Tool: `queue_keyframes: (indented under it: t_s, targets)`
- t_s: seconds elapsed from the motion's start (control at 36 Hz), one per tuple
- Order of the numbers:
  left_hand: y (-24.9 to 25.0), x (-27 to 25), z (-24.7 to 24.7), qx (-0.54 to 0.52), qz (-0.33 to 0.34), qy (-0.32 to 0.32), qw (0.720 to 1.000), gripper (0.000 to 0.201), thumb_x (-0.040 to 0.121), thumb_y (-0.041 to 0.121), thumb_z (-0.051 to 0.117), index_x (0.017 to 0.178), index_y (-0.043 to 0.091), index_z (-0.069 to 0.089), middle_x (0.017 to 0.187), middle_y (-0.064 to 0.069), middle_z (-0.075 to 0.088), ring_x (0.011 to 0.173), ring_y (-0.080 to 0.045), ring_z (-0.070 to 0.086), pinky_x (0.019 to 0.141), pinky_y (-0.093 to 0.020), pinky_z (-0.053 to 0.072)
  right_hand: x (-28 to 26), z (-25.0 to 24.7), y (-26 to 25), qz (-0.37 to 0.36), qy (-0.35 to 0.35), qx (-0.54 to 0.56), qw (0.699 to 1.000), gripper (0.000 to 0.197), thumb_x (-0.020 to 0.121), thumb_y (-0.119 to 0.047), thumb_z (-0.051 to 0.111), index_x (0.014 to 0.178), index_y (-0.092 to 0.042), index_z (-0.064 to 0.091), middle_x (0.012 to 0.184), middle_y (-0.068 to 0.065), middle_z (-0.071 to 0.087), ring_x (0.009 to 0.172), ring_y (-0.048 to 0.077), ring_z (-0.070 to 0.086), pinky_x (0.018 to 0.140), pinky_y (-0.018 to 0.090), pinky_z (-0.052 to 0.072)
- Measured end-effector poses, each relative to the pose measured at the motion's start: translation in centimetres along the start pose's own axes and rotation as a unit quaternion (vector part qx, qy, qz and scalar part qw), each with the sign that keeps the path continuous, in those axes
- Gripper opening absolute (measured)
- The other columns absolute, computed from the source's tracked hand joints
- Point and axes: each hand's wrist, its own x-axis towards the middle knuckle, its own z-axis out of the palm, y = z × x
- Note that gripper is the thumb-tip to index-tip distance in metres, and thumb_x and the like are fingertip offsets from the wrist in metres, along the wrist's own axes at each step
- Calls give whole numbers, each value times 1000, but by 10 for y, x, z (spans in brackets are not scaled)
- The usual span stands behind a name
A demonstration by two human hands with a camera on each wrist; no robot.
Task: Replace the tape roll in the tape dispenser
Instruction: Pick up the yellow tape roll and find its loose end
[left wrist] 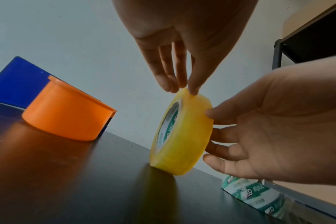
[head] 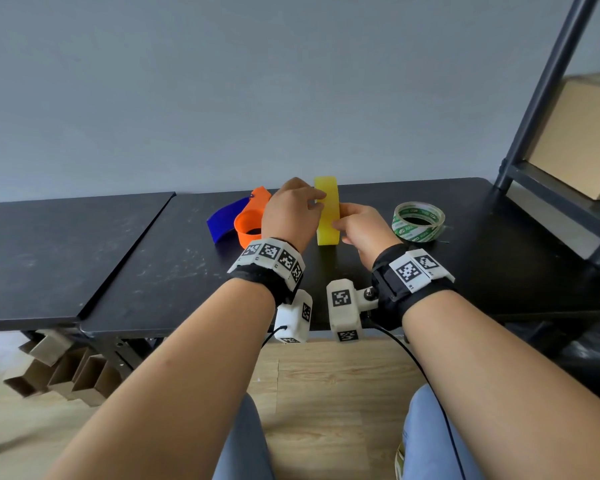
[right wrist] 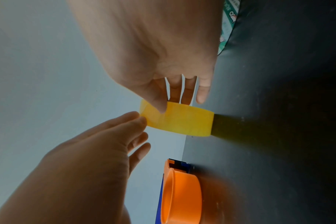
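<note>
The yellow tape roll stands on edge on the black table, right of the orange dispenser, steadied by the right hand while left hand fingertips pinch its top, likely seeking the tape's end.

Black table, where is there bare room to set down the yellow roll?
Bare patches of the black table: left of the orange dispenser, and the front strip toward the near edge. Crowded: the middle, where the left hand and right hand hold the yellow roll, with the near-empty roll just right.
</note>
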Motion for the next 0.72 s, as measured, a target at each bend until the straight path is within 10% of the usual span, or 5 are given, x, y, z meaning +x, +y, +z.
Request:
queue_keyframes:
  t_s: [0.58, 0.72]
  targets:
    - [9, -1, 5, 7, 29, -1, 1000, 20, 97, 10, 49, 96, 0, 67, 107, -12, 58, 87, -28, 63, 77, -41, 52, -7, -1, -2, -11, -2, -33, 999, 40, 92, 6, 47, 129, -6, 59, 126, 16, 63, 100, 19, 52, 74, 25, 41]
    - [11, -4, 1, 28, 60, -15, 998, 32, 91, 6, 51, 120, 12, 64, 114, -8, 61, 104, -24, 60, 83, -37, 52, -6, 0, -3, -11, -2, -35, 999, 38, 92, 6, 46, 123, -7, 63, 124, 17, 65, 99, 21, 53, 83, 31, 39]
